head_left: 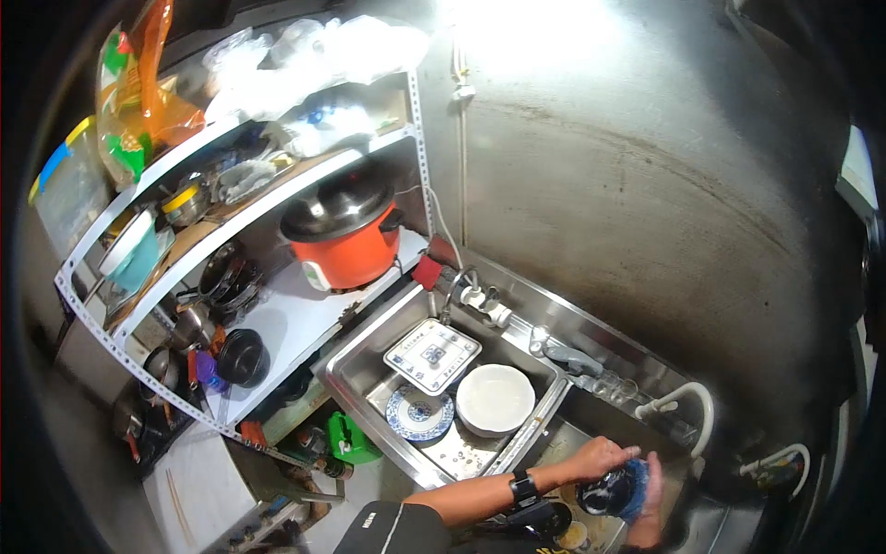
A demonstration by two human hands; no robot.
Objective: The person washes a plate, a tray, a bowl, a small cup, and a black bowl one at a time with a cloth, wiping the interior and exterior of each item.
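Over the right-hand sink basin, my left hand (600, 459), with a black watch on its wrist, grips a dark bowl (604, 496) by its rim. My right hand (653, 489) presses a blue scrubbing cloth (637, 487) against the bowl's side. Below my hands, more dark bowls (552, 520) and a small bowl with something yellow (574, 535) sit in the basin, partly cut off. In the left basin are a square blue-and-white plate (432, 356), a round blue-patterned plate (420, 413) and a white bowl (496, 399).
A faucet (482, 300) stands behind the left basin (369, 332); white curved pipes (706, 415) rise at right. To the left, a shelf rack (268, 198) holds a red rice cooker (346, 242), a black bowl (244, 358) and plastic bags. A green container (351, 439) is below.
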